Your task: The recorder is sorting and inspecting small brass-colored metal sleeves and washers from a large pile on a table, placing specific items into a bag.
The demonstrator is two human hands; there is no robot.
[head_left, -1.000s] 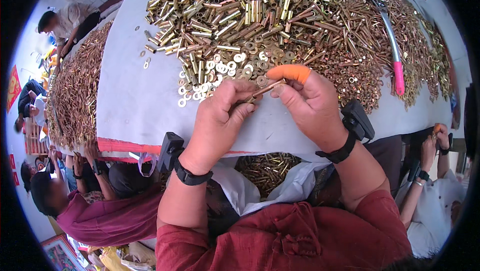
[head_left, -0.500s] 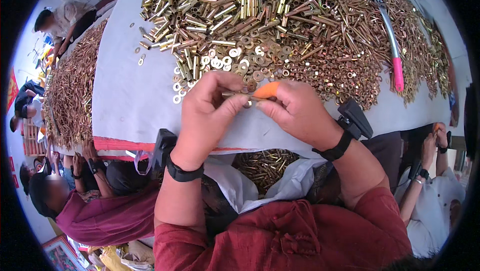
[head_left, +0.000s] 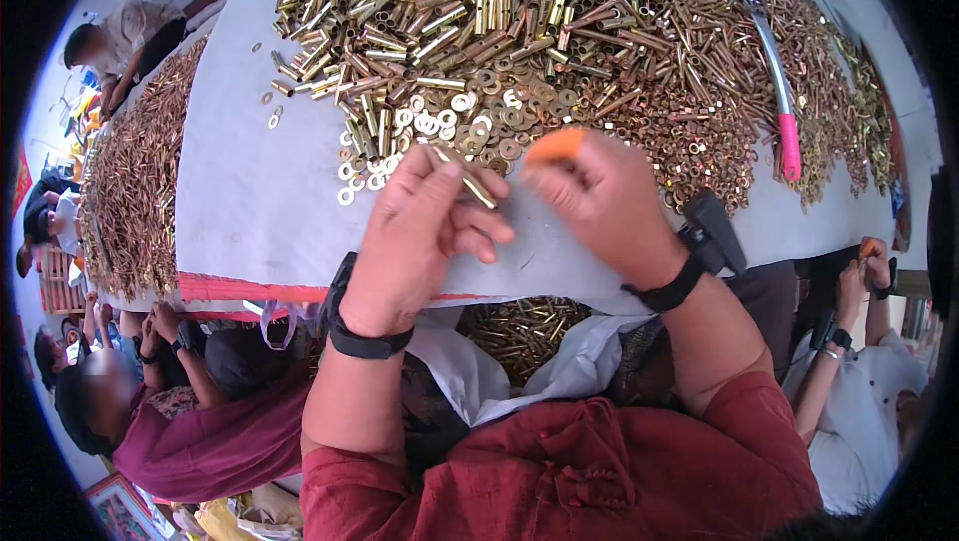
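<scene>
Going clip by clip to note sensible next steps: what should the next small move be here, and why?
Probably move the right hand slightly forward to the loose washers: they lie just beyond its orange finger cover, while the left hand holds a brass-coloured metal piece. The right hand is apart from that piece; blur hides whether it holds anything.

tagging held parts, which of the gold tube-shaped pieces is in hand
The gold piece slanting from the left hand, held by thumb and fingers; the heaped tube-shaped pieces lie on the table.
</scene>
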